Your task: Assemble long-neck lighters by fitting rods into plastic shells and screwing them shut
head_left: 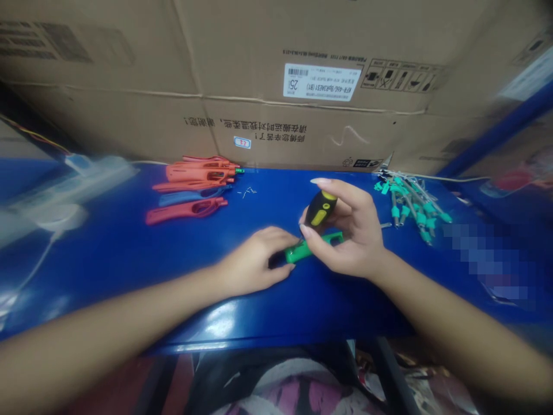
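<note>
Left hand [254,259] pressed down on green plastic handle [302,249] lying on blue desk [129,248], fingers curled over its end. Right hand [349,230] fingers closed around black-and-yellow screwdriver [320,210], tip down at the handle.

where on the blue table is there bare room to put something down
Bare: the blue table between the red handles and left hand; the back strip between those handles and the green-tipped pieces. Crowded: where both hands meet, right hand gripping the screwdriver.
</note>
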### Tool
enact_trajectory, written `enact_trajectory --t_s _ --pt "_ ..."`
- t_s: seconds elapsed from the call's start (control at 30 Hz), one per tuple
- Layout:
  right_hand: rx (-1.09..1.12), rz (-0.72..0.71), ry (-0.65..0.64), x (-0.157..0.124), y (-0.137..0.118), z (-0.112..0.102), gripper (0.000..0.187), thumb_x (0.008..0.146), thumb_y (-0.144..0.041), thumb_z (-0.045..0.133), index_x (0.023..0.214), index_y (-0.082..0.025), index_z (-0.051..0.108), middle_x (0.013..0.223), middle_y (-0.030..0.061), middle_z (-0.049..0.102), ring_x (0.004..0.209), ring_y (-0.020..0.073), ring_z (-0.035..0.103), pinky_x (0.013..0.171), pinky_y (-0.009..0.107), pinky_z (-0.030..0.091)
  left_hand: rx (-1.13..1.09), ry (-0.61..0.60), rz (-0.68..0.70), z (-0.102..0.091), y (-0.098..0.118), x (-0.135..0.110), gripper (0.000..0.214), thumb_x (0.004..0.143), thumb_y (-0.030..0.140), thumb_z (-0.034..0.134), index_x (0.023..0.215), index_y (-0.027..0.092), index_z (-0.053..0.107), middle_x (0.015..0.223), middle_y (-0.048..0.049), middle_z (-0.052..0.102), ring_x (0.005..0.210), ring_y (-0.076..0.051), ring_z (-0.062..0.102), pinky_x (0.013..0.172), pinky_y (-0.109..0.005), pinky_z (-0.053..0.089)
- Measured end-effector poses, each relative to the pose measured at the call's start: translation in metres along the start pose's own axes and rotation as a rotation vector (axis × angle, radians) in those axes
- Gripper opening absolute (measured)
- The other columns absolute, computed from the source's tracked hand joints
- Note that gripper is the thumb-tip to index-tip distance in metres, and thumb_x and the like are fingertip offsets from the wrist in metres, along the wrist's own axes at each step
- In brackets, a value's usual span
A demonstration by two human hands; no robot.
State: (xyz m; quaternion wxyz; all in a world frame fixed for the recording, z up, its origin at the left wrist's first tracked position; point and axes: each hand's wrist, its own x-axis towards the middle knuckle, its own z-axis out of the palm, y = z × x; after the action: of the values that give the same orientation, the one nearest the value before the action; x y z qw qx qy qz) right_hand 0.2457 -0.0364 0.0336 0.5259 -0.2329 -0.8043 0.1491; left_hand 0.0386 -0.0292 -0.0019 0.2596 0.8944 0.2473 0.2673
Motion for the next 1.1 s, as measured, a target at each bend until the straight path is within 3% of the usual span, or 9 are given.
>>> enact_trajectory --t_s 1.1 --pt "0.007 0.062 -0.022 -0.0017 0.0033 0.0018 0.068 0.088 -0.015 0.066 0.147 -0.034 0.039 0.15 0.0075 0.047 0.089 0.0185 0.071 0.063 0.032 0.066 -0.004 -0.009 0.005 -0.0002 -0.0003 0.0005 0.031 0.087 0.016 0.066 0.118 0.016 0.067 0.115 -0.0084 0.072 0.113 -0.025 0.063 0.104 -0.043 0.048"
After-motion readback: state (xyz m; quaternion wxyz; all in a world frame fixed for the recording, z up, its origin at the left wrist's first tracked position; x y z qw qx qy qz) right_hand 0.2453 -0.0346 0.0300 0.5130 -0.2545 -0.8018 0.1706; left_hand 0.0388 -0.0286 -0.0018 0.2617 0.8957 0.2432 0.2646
